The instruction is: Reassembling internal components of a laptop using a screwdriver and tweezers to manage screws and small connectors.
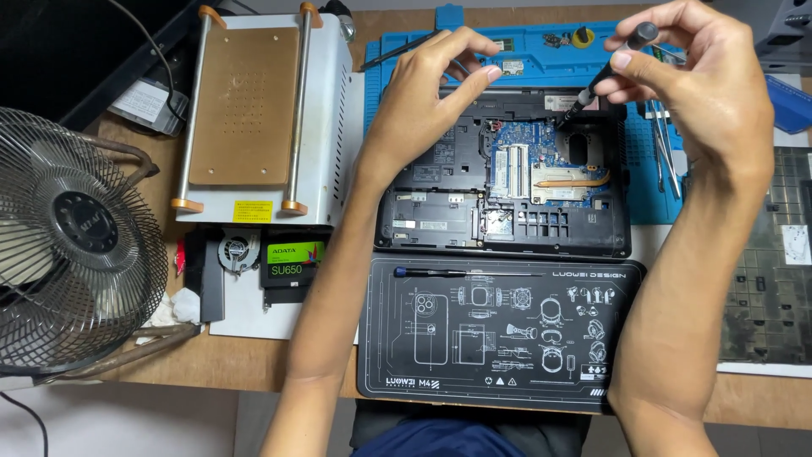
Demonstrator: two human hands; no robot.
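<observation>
An opened black laptop base lies upside down on a blue work mat, its blue circuit board and copper heat pipe exposed. My right hand grips a black screwdriver, tilted, with its tip down at the laptop's far right corner. My left hand rests over the laptop's far left part, fingers curled apart, holding nothing that I can see.
A black printed mat lies near me with a thin screwdriver on its top edge. To the left stand a white heating plate machine, a small fan part, a black drive and a metal desk fan. Tweezers lie at right.
</observation>
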